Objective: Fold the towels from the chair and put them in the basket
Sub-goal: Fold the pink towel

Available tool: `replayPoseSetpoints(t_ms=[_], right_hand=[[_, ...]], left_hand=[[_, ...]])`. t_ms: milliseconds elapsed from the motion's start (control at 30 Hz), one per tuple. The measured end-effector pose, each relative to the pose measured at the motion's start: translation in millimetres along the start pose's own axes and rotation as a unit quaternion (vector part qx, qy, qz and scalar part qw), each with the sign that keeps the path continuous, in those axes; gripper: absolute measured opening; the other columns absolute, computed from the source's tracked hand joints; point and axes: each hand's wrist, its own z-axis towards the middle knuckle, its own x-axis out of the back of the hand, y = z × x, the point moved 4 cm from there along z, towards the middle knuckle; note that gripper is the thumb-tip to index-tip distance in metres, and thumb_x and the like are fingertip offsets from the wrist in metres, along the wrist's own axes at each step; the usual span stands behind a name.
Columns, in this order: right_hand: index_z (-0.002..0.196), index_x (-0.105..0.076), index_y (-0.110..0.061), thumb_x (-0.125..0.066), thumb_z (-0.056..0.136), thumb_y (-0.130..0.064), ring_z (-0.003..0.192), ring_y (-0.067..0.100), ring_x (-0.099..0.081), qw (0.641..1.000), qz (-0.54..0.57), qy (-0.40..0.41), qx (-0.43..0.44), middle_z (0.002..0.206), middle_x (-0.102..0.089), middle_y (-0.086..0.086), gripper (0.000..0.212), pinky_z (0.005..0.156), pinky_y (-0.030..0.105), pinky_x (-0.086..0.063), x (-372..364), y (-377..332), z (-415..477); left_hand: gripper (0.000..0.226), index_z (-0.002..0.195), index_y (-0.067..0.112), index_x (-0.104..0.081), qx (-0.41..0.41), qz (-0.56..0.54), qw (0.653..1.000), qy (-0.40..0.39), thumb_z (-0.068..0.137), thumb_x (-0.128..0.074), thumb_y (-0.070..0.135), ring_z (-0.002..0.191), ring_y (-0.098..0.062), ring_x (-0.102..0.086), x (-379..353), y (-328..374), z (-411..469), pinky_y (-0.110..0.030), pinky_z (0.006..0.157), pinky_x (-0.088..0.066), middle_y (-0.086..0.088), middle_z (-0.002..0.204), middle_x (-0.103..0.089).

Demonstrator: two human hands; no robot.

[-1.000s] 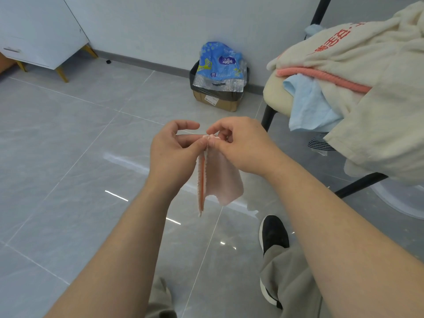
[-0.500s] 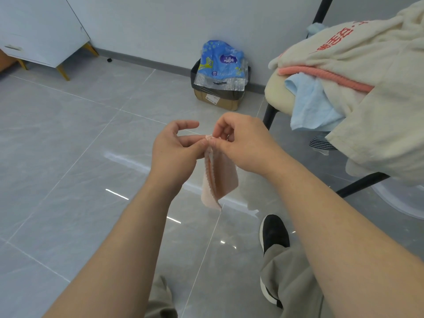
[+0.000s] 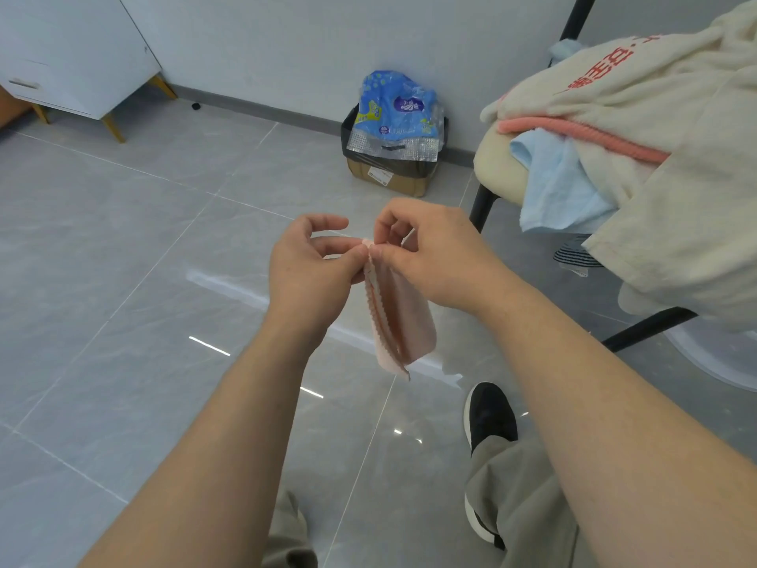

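small pink towel (image 3: 399,321) hangs mid-frame, top corners pinched together by left hand (image 3: 311,272) and right hand (image 3: 434,260). looks light, limp, non-slippery; best held by corners, it sags otherwise.

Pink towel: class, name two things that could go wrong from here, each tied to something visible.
The left hand and right hand pinch only the top edge of the pink towel; a slipped grip could drop it on the floor or undo the fold.
The blue towel hangs over the chair edge and might slide off.
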Motion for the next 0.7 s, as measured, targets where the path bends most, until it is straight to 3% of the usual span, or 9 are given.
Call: replayPoseSetpoints(t_ms=[267,600,700], right_hand=[[0.088,-0.06,-0.028,-0.069,0.091,-0.032,0.077,0.005,-0.058,1.0,0.001,0.001,-0.002,0.082,-0.061,-0.012,0.01,0.066,0.021,-0.044,-0.1,-1.2,-0.6],[0.099,-0.062,-0.033,-0.064,0.095,-0.031,0.079,0.003,-0.057,0.999,0.005,-0.009,-0.032,0.084,-0.062,-0.014,0.005,0.067,0.023,-0.043,-0.1,4.0,0.9],[0.094,-0.065,-0.031,-0.064,0.094,-0.032,0.082,0.006,-0.057,1.0,-0.009,-0.001,-0.027,0.089,-0.064,-0.012,0.001,0.071,0.026,-0.045,0.5,3.6,1.0]], left_hand=[[0.04,0.115,0.011,-0.058,0.002,-0.015,1.0,-0.021,0.082,-0.078,0.001,0.078,-0.02,-0.075,-1.1,2.0,-0.8,-0.034,0.072,-0.063,-0.009,0.087,-0.075],[0.045,0.117,0.014,-0.057,-0.017,-0.005,0.998,-0.06,0.08,-0.078,-0.001,0.086,-0.02,-0.075,-2.6,2.6,-1.7,-0.044,0.089,-0.058,-0.003,0.085,-0.078],[0.047,0.118,0.014,-0.057,-0.018,-0.007,0.998,-0.058,0.079,-0.077,-0.004,0.085,-0.019,-0.075,-2.4,2.6,-1.3,-0.043,0.089,-0.058,-0.003,0.085,-0.078]])
